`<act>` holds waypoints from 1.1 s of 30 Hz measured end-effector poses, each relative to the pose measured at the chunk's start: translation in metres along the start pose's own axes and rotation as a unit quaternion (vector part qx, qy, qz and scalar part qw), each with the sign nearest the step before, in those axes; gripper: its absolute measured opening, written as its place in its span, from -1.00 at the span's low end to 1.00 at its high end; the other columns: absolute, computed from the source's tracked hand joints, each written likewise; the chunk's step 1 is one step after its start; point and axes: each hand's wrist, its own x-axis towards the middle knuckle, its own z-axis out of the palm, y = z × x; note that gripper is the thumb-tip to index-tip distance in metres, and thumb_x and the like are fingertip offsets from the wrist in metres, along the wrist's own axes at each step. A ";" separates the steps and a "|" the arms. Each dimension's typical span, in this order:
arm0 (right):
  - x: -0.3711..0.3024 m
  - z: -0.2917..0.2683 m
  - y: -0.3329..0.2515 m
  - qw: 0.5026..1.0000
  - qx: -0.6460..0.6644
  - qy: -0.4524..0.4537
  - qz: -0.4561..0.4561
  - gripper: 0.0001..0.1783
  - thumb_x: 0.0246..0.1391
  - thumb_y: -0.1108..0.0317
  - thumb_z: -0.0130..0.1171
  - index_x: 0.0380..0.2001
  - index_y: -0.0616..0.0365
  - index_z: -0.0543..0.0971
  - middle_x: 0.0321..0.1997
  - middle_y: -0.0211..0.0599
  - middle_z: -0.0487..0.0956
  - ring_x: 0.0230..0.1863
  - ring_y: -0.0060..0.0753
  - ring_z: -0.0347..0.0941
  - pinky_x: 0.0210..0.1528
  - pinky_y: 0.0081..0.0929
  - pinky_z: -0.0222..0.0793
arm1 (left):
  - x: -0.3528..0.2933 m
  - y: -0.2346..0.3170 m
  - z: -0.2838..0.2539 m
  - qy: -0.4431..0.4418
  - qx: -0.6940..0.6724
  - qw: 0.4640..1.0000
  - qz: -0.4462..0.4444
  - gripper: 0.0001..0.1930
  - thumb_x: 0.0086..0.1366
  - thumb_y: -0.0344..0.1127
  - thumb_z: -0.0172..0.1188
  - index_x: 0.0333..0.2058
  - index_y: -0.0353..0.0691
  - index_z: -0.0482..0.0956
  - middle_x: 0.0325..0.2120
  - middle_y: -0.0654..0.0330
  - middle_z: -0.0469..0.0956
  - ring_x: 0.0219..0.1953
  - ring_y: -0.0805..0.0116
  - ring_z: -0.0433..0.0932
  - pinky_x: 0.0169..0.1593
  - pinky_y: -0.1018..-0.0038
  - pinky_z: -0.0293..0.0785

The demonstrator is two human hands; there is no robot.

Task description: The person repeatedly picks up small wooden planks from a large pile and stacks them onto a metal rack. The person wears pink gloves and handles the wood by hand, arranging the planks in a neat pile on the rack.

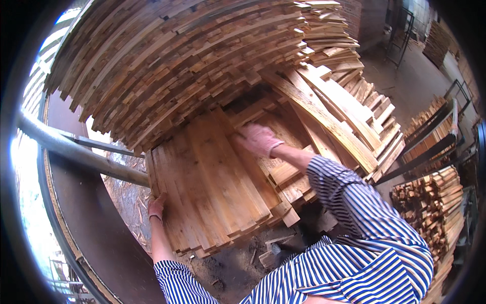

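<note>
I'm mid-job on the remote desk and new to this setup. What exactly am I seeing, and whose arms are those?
No machine here: a person in striped sleeves works by hand. The round, bent view comes from a fisheye camera on their head, looking down. Wooden boards lie side by side before them, with a tall stack of wood beyond. The left hand touches the boards' left edge; the right hand is near their right side. Whether either grips anything is unclear.
</note>
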 end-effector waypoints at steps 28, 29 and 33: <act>-0.018 0.040 -0.044 0.998 0.009 0.054 0.029 -0.46 0.19 -0.11 0.12 0.03 0.07 0.56 0.04 0.13 0.54 0.03 0.17 0.55 -0.20 0.12 0.58 | 0.025 -0.051 -0.007 0.003 -0.040 0.997 0.059 -0.35 0.17 0.06 0.34 0.08 -0.36 0.56 -0.07 -0.04 0.66 -0.01 0.11 0.61 0.08 0.28 0.45; -0.015 0.041 -0.060 0.997 0.029 0.046 0.059 -0.48 0.17 -0.08 0.15 0.03 0.06 0.56 0.04 0.12 0.56 0.02 0.14 0.58 -0.21 0.08 0.59 | 0.033 -0.070 -0.026 0.009 -0.042 0.998 0.054 -0.35 0.18 0.07 0.34 0.07 -0.35 0.57 -0.09 -0.04 0.66 -0.02 0.11 0.61 0.08 0.28 0.45; -0.002 0.025 -0.056 0.973 0.114 0.014 0.199 -0.33 -0.04 0.00 0.29 0.12 0.11 0.50 -0.03 0.06 0.64 0.03 0.05 0.59 -0.07 0.06 0.52 | 0.047 -0.071 -0.014 0.003 -0.025 0.997 0.074 -0.32 0.20 0.09 0.30 0.12 -0.37 0.52 0.04 -0.08 0.60 0.09 0.16 0.56 0.12 0.27 0.43</act>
